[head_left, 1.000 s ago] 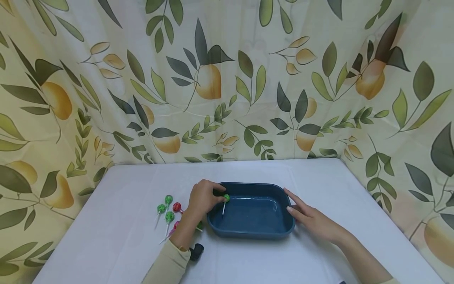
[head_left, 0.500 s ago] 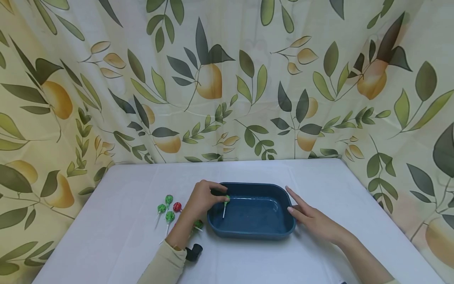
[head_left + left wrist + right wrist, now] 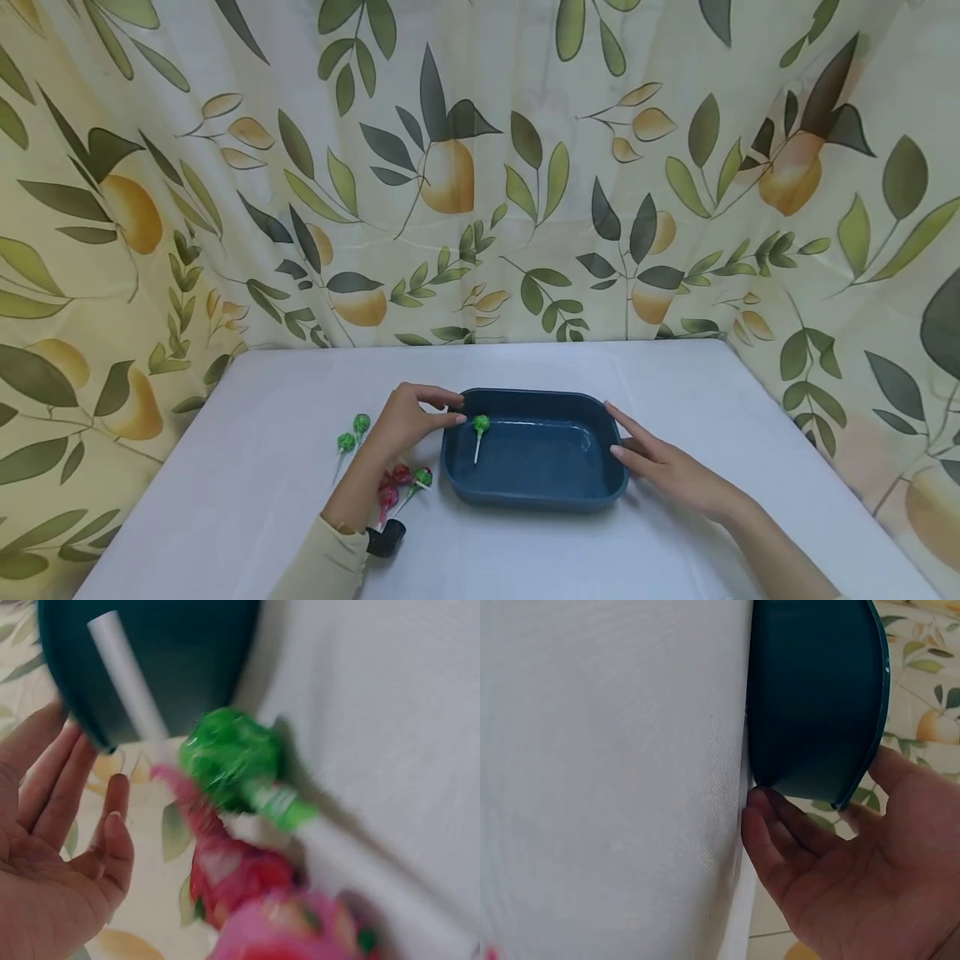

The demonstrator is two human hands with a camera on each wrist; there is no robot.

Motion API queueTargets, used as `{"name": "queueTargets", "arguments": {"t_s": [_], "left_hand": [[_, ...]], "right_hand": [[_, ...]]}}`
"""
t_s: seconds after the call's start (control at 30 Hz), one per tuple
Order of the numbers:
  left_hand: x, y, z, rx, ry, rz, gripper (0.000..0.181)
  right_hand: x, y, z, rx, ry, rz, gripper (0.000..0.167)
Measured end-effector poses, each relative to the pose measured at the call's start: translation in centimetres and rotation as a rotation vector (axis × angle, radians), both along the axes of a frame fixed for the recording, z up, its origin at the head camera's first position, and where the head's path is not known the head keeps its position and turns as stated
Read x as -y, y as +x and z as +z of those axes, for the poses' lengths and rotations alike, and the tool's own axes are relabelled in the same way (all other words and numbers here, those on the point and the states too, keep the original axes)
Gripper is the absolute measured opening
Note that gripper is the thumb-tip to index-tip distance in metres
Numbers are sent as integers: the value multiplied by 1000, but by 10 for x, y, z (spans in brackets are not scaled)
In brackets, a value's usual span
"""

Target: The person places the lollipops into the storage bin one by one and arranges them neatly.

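Observation:
A blue rectangular dish (image 3: 547, 479) stands mid-table. Inside it, near the left end, lies one green-wrapped lollipop (image 3: 481, 426) with a white stick. My left hand (image 3: 401, 422) is at the dish's left rim, thumb and fingers apart, nothing between them. In the left wrist view that hand (image 3: 56, 840) appears beside the dish wall. My right hand (image 3: 667, 467) touches the dish's right end with extended fingers; the right wrist view has its fingertips near the base and its thumb by the rim. Below my left wrist are a green lollipop (image 3: 423, 478), a red lollipop (image 3: 402, 474) and a pink lollipop (image 3: 388, 497).
Two green lollipops, one farther back (image 3: 362, 423) and one nearer (image 3: 346, 442), lie left of my left forearm, which may hide others. A white cloth covers the table (image 3: 525, 554). A leaf-and-fruit patterned curtain (image 3: 480, 250) hangs behind and at both sides.
My left hand has let go of the green lollipop, which now lies in the dish, and has drawn back left to the rim. The right hand stays at the dish's right end.

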State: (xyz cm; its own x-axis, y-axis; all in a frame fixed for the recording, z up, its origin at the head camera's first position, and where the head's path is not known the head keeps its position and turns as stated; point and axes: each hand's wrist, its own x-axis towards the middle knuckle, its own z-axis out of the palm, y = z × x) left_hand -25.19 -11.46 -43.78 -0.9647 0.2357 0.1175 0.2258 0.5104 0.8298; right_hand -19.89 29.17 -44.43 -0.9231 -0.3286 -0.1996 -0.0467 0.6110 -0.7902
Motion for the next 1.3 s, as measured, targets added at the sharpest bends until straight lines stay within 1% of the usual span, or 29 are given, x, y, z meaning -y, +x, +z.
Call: {"name": "queueTargets", "arguments": {"t_s": [0.07,0.17,0.3,0.37,0.5,0.6,0.73,0.87,1.1,1.2,1.3], "left_hand": [[4,0,2,25,25,0,23],[10,0,4,58,50,22,23],[17,2,2,88,64,62,22],[22,3,0,88,58,75,23],[34,4,-2,80,22,81,25],[43,4,-3,92,16,99,27],[55,3,-2,114,17,132,28],[68,4,-1,119,30,161,29],[97,13,-2,106,19,204,27],[111,16,-3,104,21,204,27],[125,19,-6,123,6,182,29]], "right_hand": [[-1,0,1,-3,13,-9,68],[-2,-1,1,-17,14,3,67],[-2,0,1,-18,2,9,67],[-1,0,0,-8,-4,5,67],[0,0,-1,0,-1,0,67],[1,-2,-2,-3,3,0,67],[1,-3,-2,-1,6,8,68],[0,-5,-2,-23,22,10,67],[1,-2,-2,6,9,3,68],[2,-1,-1,1,16,4,68],[0,-1,-1,-6,27,5,68]]}}
